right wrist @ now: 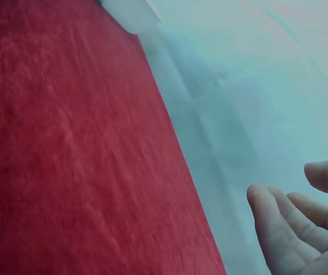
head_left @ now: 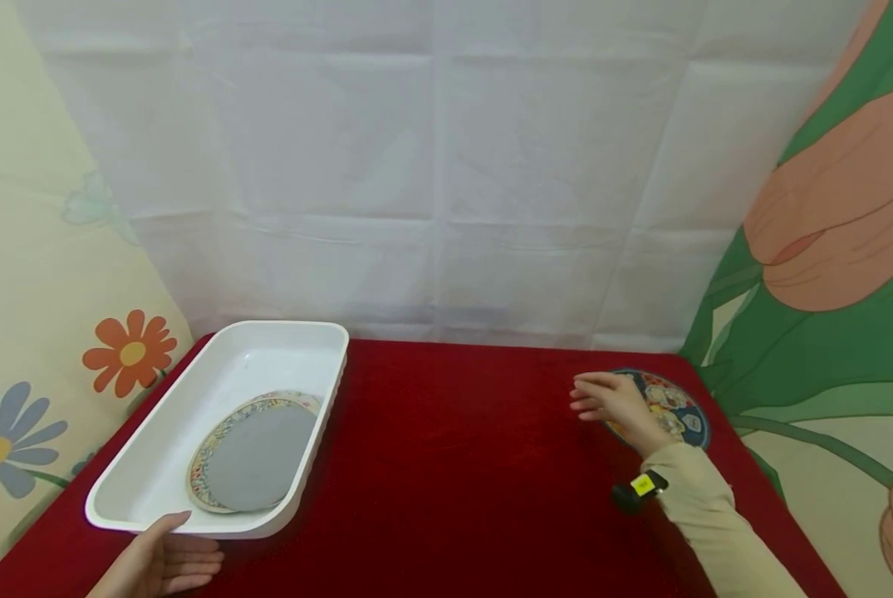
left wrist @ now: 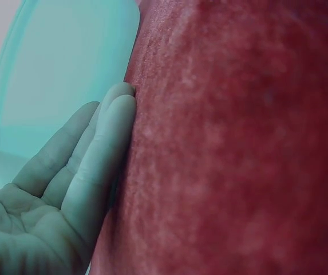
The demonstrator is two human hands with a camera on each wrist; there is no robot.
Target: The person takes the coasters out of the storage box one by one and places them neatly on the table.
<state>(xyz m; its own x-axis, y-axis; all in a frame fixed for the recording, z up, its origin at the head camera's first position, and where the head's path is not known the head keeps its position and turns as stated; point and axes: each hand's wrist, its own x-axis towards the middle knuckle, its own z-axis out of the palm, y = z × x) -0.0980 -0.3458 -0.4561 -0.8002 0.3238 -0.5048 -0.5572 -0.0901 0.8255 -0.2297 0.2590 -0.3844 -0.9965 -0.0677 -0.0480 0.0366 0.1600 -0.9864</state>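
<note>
A white rectangular tray (head_left: pixel 222 357) stands at the left of the table. Inside it lies a grey round disc with a flowered rim (head_left: pixel 262 457), overlapping another patterned disc (head_left: pixel 307 400) behind it. My left hand (head_left: pixel 165 561) is at the tray's near edge, its thumb by the rim and its fingers straight. In the left wrist view those fingers (left wrist: pixel 95 166) lie low along the red cloth. At the right, a blue round disc with a colourful print (head_left: pixel 674 407) lies partly hidden behind my right hand (head_left: pixel 614 403). That hand's fingers are loosely bent, with nothing between them.
A red cloth (head_left: pixel 453 482) covers the table. White fabric (head_left: pixel 431 166) hangs along its back edge, with flower-printed fabric at left (head_left: pixel 35 332) and right (head_left: pixel 827 332). A dark watch-like device with a yellow patch (head_left: pixel 640 488) sits on the right wrist.
</note>
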